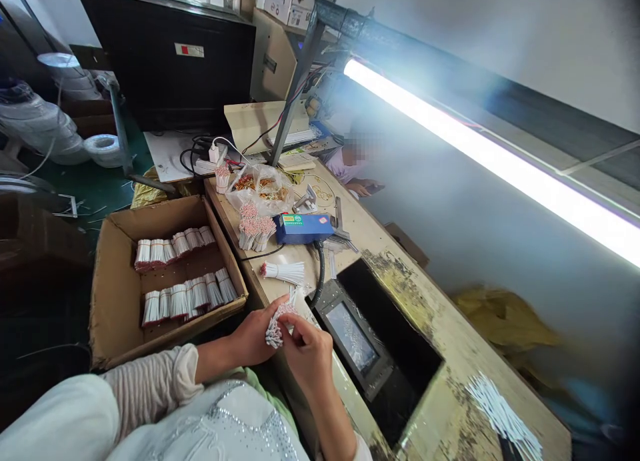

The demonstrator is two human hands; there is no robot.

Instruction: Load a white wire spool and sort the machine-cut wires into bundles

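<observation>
My left hand point(254, 337) is closed around a bundle of short white wires point(274, 333), held upright near the table's front edge. With thumb and forefinger pinched at the bundle's top, my right hand point(311, 354) touches the wire ends; whether it grips a single wire cannot be made out. Just beyond lies another white bundle with reddish ends point(284, 272). Several upright bundles with pinkish tips point(256, 227) stand farther back, beside a blue box-shaped device point(305, 228).
A cardboard box point(113, 294) on my left holds two rows of banded bundles. In the tabletop sits a recessed dark panel with a screen point(353, 335). Loose white wires point(505, 417) lie at right. A lit tube lamp point(480, 151) hangs overhead; a person point(345, 167) sits beyond the table.
</observation>
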